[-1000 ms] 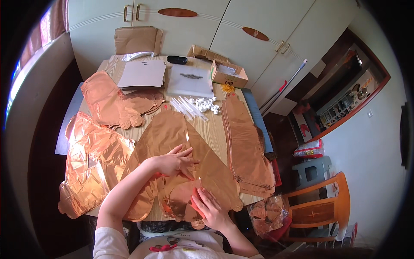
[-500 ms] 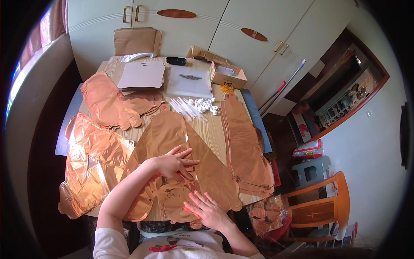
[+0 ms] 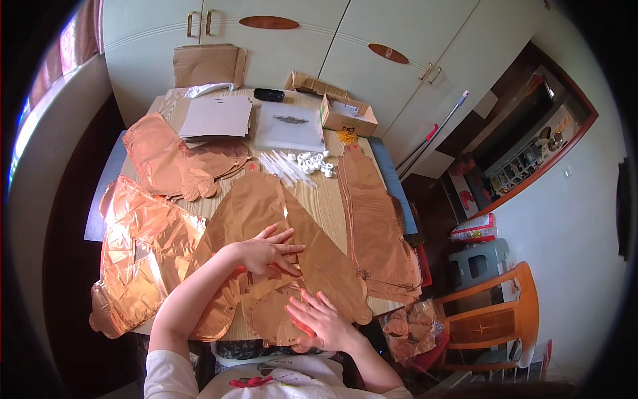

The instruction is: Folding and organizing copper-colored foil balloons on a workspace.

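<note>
Standing before pale cabinets (image 3: 282, 53), the wood-grained table (image 3: 325, 203) bears copper foil sheets (image 3: 256, 209)

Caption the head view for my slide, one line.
Left hand and right hand over copper-coloured foil, pale sticks and a cardboard box farther back on the table.

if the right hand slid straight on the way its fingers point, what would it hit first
Most likely the left hand, spread over the foil just ahead of the right hand, though height above the foil is hard to judge here.
</note>
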`<state>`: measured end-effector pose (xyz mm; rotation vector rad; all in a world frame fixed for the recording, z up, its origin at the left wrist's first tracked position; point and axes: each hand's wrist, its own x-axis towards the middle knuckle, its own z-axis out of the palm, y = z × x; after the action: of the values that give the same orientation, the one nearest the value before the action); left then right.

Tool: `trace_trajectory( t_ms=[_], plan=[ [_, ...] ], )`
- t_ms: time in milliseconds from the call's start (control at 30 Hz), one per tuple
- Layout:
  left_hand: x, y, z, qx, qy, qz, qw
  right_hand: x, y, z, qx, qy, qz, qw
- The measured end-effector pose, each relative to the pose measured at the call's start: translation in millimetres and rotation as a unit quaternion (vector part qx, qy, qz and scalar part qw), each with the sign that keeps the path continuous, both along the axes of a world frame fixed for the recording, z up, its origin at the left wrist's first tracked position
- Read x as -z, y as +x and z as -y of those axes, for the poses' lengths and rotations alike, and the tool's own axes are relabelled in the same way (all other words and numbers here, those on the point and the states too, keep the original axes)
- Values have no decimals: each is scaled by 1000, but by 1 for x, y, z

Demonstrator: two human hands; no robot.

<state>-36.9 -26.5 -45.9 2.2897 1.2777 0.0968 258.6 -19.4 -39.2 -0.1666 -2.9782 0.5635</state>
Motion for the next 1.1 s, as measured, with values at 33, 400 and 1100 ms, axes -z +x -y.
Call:
trace_trajectory(
  t_ms=[33, 400, 1100],
  plan=[
    [-1, 0, 0, 1, -1, -3, 1000, 9, -1, -5, 9, -8, -10, 1000],
    [0, -2, 1, -5, -10, 24, 1000, 24, -14, -19, 44, -28, -89, 995],
    [-18, 15, 4, -32, -13, -80, 996, 14, -20, -55, 6, 53, 109, 993]
  ],
)
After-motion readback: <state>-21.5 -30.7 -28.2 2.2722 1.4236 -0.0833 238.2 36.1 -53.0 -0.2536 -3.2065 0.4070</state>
